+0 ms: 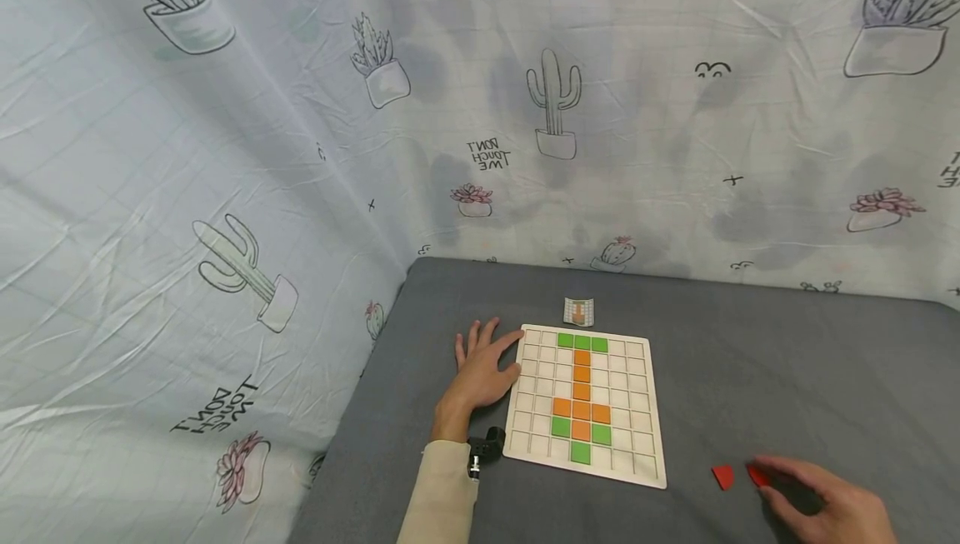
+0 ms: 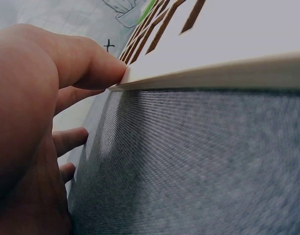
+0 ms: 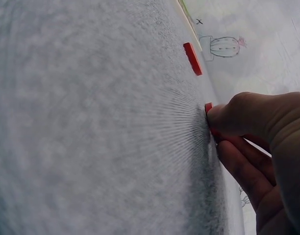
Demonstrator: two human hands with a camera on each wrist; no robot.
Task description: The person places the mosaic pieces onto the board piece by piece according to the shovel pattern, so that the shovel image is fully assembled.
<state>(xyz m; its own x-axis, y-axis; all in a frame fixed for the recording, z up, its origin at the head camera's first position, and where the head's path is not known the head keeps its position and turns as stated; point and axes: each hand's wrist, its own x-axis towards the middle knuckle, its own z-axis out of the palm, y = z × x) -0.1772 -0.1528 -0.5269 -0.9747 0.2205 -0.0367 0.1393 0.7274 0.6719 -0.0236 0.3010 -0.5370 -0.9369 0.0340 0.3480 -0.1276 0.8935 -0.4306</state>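
Note:
A white square grid board point(image 1: 633, 411) lies on the grey tabletop. Its cells hold several green square tiles point(image 1: 582, 342) and several orange square tiles point(image 1: 581, 391). At the board's left edge my left hand point(image 1: 480, 373) has its fingers spread; the index fingertip and thumb touch the rim. Off to the right, my right hand point(image 1: 832, 502) pinches a small red piece point(image 1: 757, 475) between thumb and fingers, low at the table surface. Part of that piece is hidden by the fingers. A second red piece point(image 1: 723, 476), roughly triangular with a curved side, lies just left of it.
Behind the board's far edge is a small printed card point(image 1: 578, 311) with a similar orange and green pattern. White cloth point(image 1: 637, 111) printed with cacti hangs behind the table and along its left side. A dark strap device point(image 1: 487, 444) sits on the left wrist.

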